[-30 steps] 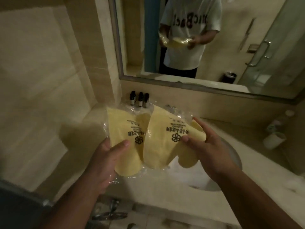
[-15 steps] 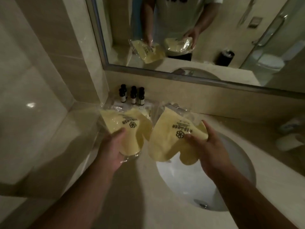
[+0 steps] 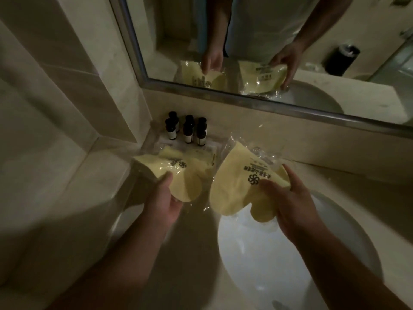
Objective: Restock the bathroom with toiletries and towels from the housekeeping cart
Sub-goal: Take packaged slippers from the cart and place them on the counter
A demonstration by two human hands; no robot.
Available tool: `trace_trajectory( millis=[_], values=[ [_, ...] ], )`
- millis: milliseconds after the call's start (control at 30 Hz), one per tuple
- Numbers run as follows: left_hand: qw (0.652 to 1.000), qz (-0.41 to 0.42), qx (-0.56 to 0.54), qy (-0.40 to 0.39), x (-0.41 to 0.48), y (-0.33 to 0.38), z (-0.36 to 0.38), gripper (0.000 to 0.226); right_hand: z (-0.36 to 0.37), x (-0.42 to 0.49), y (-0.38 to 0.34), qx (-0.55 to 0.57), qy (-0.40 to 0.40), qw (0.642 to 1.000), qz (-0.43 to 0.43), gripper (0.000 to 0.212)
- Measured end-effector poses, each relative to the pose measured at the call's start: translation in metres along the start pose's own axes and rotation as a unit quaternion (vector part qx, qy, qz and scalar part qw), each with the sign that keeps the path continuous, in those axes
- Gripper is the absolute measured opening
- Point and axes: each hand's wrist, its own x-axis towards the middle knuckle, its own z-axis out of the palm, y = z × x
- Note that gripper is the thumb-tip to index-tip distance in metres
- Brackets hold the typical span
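The pale yellow mitt-shaped cloth [image 3: 178, 177] in my left hand [image 3: 162, 203] looks soft and matt, sealed in clear crinkled plastic film that glints. The matching yellow cloth mitt [image 3: 237, 186] in my right hand [image 3: 297, 204] wears the same shiny wrap. Beyond my left hand, small dark bottles [image 3: 187, 130] look glossy, their pale labels matt. The beige stone counter [image 3: 96, 175] beside that hand is polished smooth; the white basin [image 3: 268, 253] under my right hand gleams like glazed ceramic.

Counter [image 3: 196, 238] in front of you: pale stone, dim light. White basin [image 3: 268, 253] is sunk into it at your right. Back left corner, against the wall: cluster of small dark bottles [image 3: 186, 128], upright, white labels. Clear wrapping lies just in front of them, too blurred to identify.
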Motion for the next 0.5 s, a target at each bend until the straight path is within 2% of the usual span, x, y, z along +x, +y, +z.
trace_trajectory(
  millis=[100,267,433,500],
  values=[
    [0.999,-0.012,0.008,0.047,0.01,-0.004,0.003,0.025,0.003,0.011,0.006,-0.004,-0.008,1.0,0.012,0.056],
    [0.997,-0.025,0.012,0.07,0.015,-0.008,0.015,0.025,0.007,0.019,0.008,-0.015,-0.013,1.0,0.006,0.049],
    [0.994,-0.008,-0.036,0.099,0.018,-0.012,0.013,0.022,0.013,0.016,0.005,0.002,0.0,1.0,0.016,0.042],
    [0.992,0.005,-0.066,0.105,0.016,-0.013,0.012,0.028,0.017,0.012,0.003,0.015,0.001,1.0,0.018,0.043]
  ],
)
